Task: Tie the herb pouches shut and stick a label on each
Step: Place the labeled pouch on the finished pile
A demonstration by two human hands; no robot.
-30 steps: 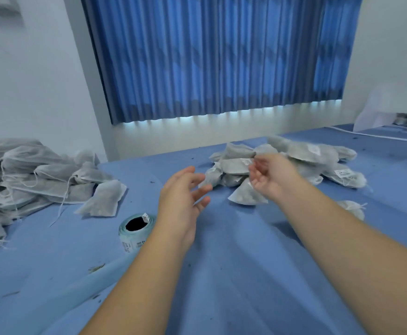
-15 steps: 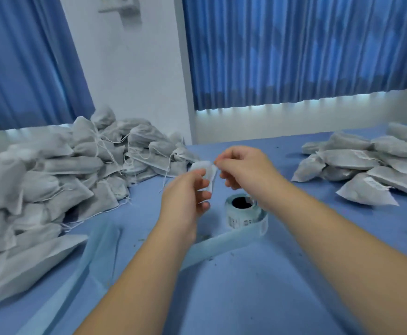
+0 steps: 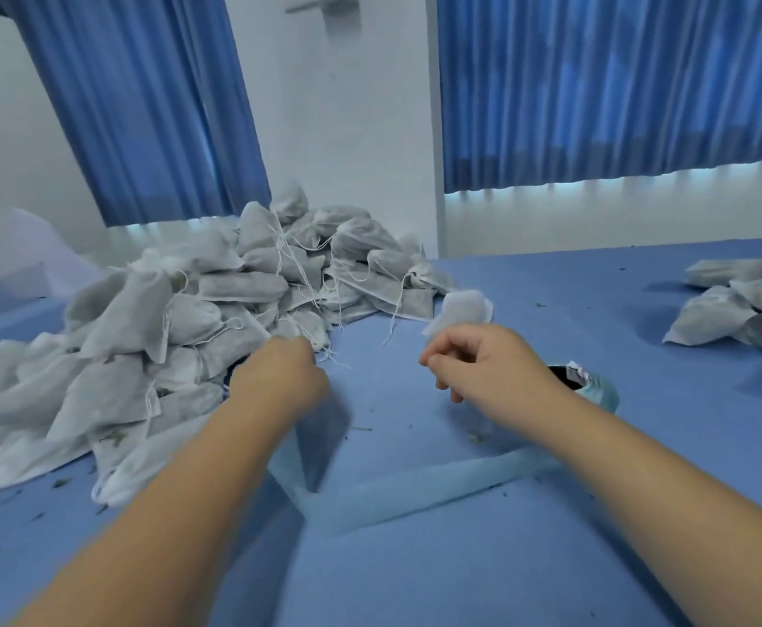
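Head view: our right hand (image 3: pixel 483 362) pinches a white label (image 3: pixel 462 310), which sticks up at its 12 o'clock; the roll (image 3: pixel 594 389) sits at its 3. Our left hand (image 3: pixel 279 377), fingers curled, touches the pouch pile (image 3: pixel 180 337) at 10 o'clock on the tabletop (image 3: pixel 460 572); we cannot tell whether it grips anything. A second pile (image 3: pixel 741 305) lies at 3.

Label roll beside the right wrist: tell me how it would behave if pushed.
The label roll sits with its hole up, so it would likely slide, not roll. Its loose backing strip looks floppy and would probably trail behind.
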